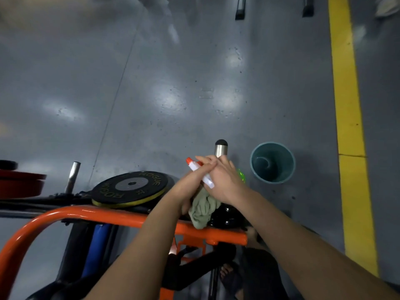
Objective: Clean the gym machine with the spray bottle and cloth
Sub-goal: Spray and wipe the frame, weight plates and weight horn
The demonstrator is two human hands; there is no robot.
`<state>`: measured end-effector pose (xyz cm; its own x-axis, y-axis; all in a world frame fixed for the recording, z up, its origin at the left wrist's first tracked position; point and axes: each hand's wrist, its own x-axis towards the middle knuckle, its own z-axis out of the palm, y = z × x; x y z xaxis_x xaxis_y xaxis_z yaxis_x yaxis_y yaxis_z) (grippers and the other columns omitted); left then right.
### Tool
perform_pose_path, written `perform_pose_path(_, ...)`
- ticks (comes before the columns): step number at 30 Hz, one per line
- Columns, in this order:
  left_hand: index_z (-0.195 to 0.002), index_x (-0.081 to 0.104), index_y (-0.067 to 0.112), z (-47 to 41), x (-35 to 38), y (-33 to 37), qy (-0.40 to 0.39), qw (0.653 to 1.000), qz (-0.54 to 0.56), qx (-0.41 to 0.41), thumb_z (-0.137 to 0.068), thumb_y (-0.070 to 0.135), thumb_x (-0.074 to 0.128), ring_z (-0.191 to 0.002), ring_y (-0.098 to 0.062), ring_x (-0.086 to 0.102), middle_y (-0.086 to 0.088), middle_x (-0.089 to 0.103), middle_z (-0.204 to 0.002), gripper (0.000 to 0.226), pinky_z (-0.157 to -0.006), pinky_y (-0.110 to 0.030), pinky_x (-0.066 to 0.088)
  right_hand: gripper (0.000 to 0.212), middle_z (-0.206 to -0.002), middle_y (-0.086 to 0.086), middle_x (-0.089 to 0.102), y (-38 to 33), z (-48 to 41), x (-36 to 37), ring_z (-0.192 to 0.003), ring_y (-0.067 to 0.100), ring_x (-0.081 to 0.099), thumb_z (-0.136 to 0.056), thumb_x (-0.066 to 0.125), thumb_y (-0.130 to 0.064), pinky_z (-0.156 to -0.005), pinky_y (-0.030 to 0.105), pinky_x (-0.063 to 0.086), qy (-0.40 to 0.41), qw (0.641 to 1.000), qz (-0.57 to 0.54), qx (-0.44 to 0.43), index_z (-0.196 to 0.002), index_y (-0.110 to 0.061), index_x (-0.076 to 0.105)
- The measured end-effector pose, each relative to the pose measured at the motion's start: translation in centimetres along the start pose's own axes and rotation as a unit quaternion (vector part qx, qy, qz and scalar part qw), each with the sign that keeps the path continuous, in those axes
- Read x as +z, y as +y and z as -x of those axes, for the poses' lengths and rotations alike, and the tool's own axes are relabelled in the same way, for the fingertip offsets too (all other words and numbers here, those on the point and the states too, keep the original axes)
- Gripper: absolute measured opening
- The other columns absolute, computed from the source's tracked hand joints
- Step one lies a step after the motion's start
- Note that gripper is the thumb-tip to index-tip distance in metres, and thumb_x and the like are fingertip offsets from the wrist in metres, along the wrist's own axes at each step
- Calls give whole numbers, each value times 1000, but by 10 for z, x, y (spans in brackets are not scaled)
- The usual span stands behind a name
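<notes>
- Two hands meet above the machine; the floor (151, 94), grey and glossy, fills most of the view, with a yellow line (346, 105) down the right side.
- Machine (91, 215): an orange tube frame runs across the near part of the scene, with darker parts and a blue pad below it.
- Plate (129, 188): a black weight plate lies flat just beyond the frame, left of the hands; a red plate (20, 184) sits at the far left edge.
- Bucket (272, 162): teal, on the floor to the right of the hands, apart from the machine.
- Post (220, 148): a steel peg with a dark cap stands just beyond the hands.
- Right hand (225, 180): its grip is clenched around the bottle, whose green body peeks out to the right.
- Left hand (190, 187): its grip holds the cloth against the palm, fingers reaching up to the sprayer.
- Cloth (203, 208): pale green, bunched, hanging under both hands just above the frame.
- Bottle (200, 173): the white sprayer with its orange tip points far-left, between the hands.
- Likely step: readying the sprayer. Best to steady the bottle with the right, aim the nozzle down at the frame or into the cloth, then free the left hand to wipe along the tube.
</notes>
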<state>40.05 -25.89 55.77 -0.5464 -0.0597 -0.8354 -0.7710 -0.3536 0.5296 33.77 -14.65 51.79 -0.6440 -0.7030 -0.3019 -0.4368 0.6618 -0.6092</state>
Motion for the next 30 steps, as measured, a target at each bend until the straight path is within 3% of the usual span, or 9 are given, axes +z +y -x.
perform_pose_path(3, -140, 57, 19, -8, 5, -3, 47, 998, 42, 4, -99, 47, 60, -111, -24, 72, -10, 75, -117, 50, -107, -45, 50, 88, -163, -2, 22, -2, 2, 16, -142, 29, 27, -90, 64, -36, -112, 39, 27, 31, 997, 19, 70, -162, -29, 14)
perform_pose_path(6, -142, 51, 14, -18, 7, -14, 94, 989, 112, -7, -105, 51, 45, -108, -23, 70, -18, 74, -117, 53, -88, -38, 55, 108, -158, 10, 27, -11, 13, 26, -139, 36, 33, -78, 77, -44, -112, 48, 33, 141, 969, 4, 205, -161, -17, 13)
perform_pose_path(10, -130, 63, 15, -22, 20, -25, 159, 971, 174, 33, -107, 49, 45, -100, -20, 68, -9, 70, -118, 45, -80, -34, 55, 85, -148, 7, 32, -22, 32, 34, -132, 30, 36, -87, 72, -36, -106, 41, 36, 126, 946, -100, 282, -156, -21, 25)
perform_pose_path(14, -121, 70, 25, -29, 20, -32, 198, 958, 191, 86, -103, 55, 51, -79, -20, 67, -5, 69, -82, 41, -87, -41, 56, 55, -132, 1, 45, -18, 49, 51, -129, 24, 45, -97, 61, -39, -99, 32, 40, 99, 911, -302, 263, -147, -25, 41)
perform_pose_path(18, -104, 77, 43, -38, -1, -35, 219, 959, 150, 95, -85, 72, 57, -92, -29, 65, -17, 73, -101, 40, -93, -49, 53, 27, -109, -16, 71, -13, 55, 56, -104, 3, 67, -94, 67, -40, -93, 26, 53, -2, 831, -511, 219, -119, -38, 56)
perform_pose_path(21, -110, 77, 37, -41, -17, -43, 262, 945, 145, 131, -86, 70, 58, -95, -26, 67, -8, 75, -106, 45, -94, -46, 55, 27, -100, -11, 73, 0, 43, 49, -92, 6, 69, -88, 69, -26, -90, 34, 57, 25, 862, -453, 225, -113, -32, 60)
perform_pose_path(24, -108, 73, 20, -48, -18, -49, 348, 915, 115, 169, -97, 59, 55, -78, -20, 60, 5, 66, -82, 44, -70, -34, 50, 16, -88, -6, 65, 22, 22, 27, -76, 14, 62, -91, 59, -15, -65, 31, 48, 164, 883, -357, 257, -104, -23, 58)
perform_pose_path(26, -106, 69, 14, -63, -19, -55, 417, 890, 66, 172, -102, 52, 53, -82, -22, 67, 0, 69, -86, 41, -75, -36, 54, 12, -86, -3, 62, 45, 5, 20, -73, 16, 60, -92, 53, -14, -62, 31, 47, 213, 888, -311, 264, -100, -23, 57)
perform_pose_path(30, -110, 68, 15, -100, -21, -73, 455, 881, -80, 98, -101, 55, 49, -97, -33, 67, -21, 60, -129, 46, -96, -49, 53, 24, -111, 0, 61, 76, -13, 54, -97, 20, 62, -93, 65, -27, -85, 41, 55, 45, 976, -167, 135, -116, -27, 66)
